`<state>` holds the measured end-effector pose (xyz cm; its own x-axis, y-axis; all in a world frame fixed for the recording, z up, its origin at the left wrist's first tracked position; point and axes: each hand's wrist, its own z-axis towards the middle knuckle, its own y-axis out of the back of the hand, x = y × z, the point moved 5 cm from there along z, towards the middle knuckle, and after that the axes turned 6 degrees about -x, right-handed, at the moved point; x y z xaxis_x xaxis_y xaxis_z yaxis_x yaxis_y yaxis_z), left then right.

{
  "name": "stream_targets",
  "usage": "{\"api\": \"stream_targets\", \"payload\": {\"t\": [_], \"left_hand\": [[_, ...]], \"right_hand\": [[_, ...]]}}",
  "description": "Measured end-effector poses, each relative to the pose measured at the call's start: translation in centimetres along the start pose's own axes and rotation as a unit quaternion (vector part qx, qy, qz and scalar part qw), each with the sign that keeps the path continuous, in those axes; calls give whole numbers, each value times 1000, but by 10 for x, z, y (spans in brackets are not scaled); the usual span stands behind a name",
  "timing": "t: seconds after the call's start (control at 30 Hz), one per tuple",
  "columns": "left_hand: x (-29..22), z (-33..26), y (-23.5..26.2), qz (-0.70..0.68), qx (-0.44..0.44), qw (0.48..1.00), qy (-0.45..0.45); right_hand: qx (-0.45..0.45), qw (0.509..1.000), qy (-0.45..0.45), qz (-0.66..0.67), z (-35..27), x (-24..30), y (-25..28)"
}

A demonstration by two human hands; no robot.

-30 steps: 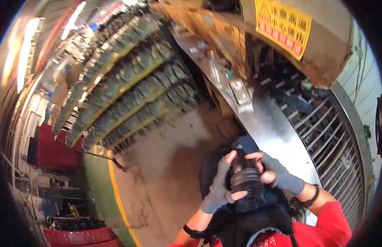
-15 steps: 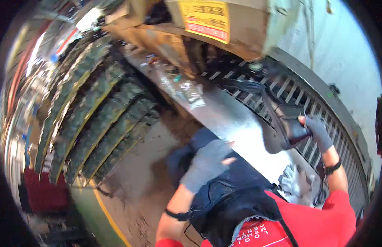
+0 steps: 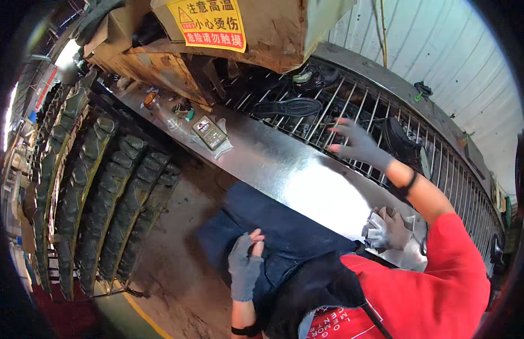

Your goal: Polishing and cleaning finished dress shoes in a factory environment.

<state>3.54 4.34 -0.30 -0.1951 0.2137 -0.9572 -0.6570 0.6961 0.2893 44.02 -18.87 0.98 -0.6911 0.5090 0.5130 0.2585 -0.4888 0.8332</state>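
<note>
My right hand (image 3: 361,144), in a grey fingerless glove, reaches over the metal rods of a roller-like conveyor (image 3: 352,101) with its fingers spread and nothing in them. Just right of it, partly behind the wrist, a black shoe (image 3: 400,141) lies on the rods. A black shoe sole (image 3: 290,107) rests tread-side up to the left of the fingers. Farther back sits another dark shoe (image 3: 324,78). My left hand (image 3: 246,268), gloved alike, hovers by the dark apron over my lap, loosely bent and holding nothing visible.
A shiny metal ledge (image 3: 262,147) runs along the conveyor, bearing a small dark packet (image 3: 210,133) on a cloth and crumpled grey gloves (image 3: 389,229). A rusty machine housing (image 3: 262,45) with a yellow warning label overhangs the far end. On the left stands a rack of black shoes (image 3: 103,198).
My right hand has let go of the black shoe, which now lies on the rods, and has moved left of it. My left hand has drawn back toward my lap. The view has shifted.
</note>
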Motion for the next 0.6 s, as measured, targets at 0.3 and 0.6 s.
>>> {"api": "stream_targets", "payload": {"t": [0.3, 0.6], "left_hand": [[-31, -34, 16, 65, 6, 994, -88], [-37, 9, -27, -180, -14, 983, 45]], "right_hand": [[54, 983, -24, -176, 136, -8, -118], [187, 934, -87, 292, 77, 180, -3]]}}
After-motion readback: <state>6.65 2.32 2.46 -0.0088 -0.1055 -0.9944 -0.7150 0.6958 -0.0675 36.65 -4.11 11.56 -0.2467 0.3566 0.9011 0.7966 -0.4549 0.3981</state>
